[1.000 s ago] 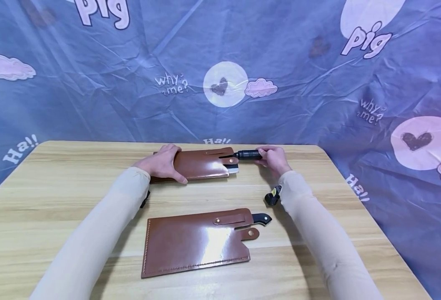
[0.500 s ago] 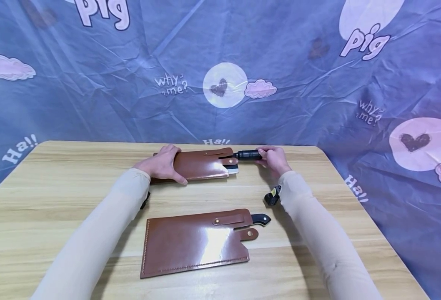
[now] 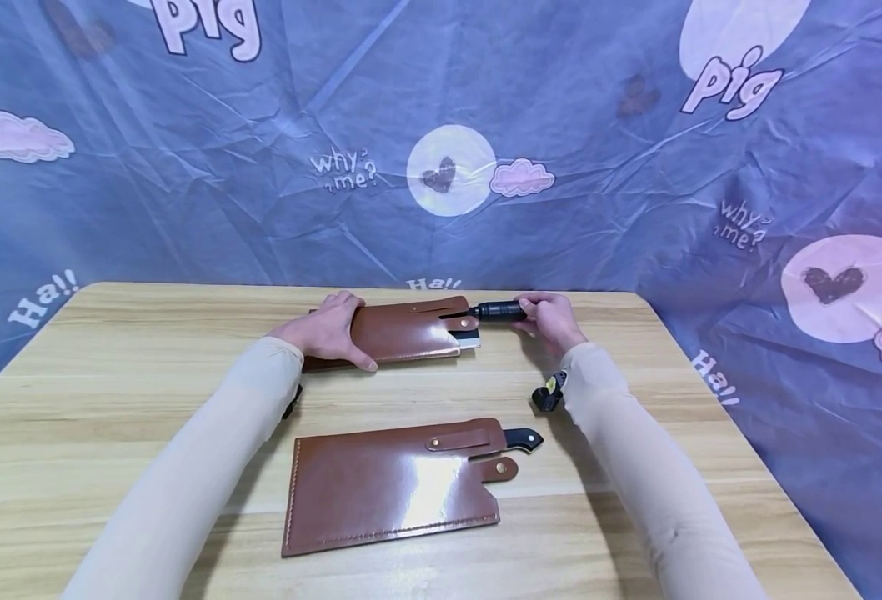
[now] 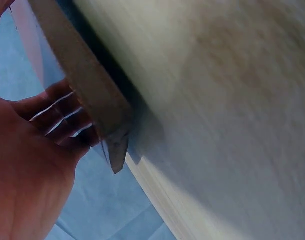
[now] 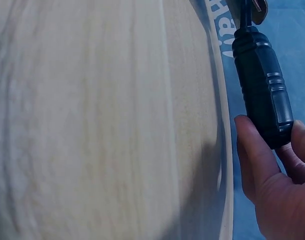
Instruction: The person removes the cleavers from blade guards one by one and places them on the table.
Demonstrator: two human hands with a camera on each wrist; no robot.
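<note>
At the back of the table, my left hand (image 3: 332,327) grips the left part of a brown leather sheath (image 3: 403,329), thumb along its near edge. In the left wrist view the fingers (image 4: 67,117) reach round behind the sheath (image 4: 87,75). A cleaver sits inside, with a strip of its blade (image 3: 467,338) showing at the sheath's right end. My right hand (image 3: 549,319) pinches the end of the black cleaver handle (image 3: 499,311) between thumb and fingers. The right wrist view shows this ridged handle (image 5: 262,85) up close, with my right hand (image 5: 280,185) at its butt.
Nearer me on the wooden table (image 3: 148,400) lies a second brown sheath (image 3: 388,492), its snap strap (image 3: 499,468) undone. A black riveted knife handle (image 3: 523,438) sticks out on its right. A blue patterned cloth (image 3: 261,200) hangs behind the table.
</note>
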